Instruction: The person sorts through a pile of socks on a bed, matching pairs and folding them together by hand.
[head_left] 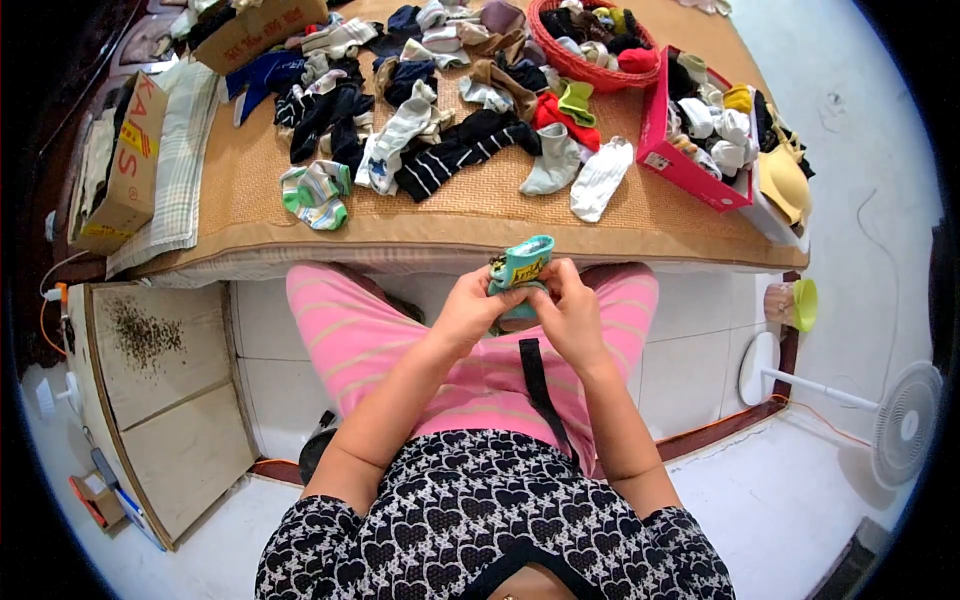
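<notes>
Both hands (522,308) grip the teal sock (524,265), which extends beyond their fingertips.

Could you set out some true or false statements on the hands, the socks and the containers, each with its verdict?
1. The left hand and right hand both hold the teal sock. True.
2. The pink box stands beside the red basket. True.
3. The red basket is empty. False: it holds a heap of small garments.
4. The black striped sock lies inside the pink box. False: it lies on the woven mat.
</notes>
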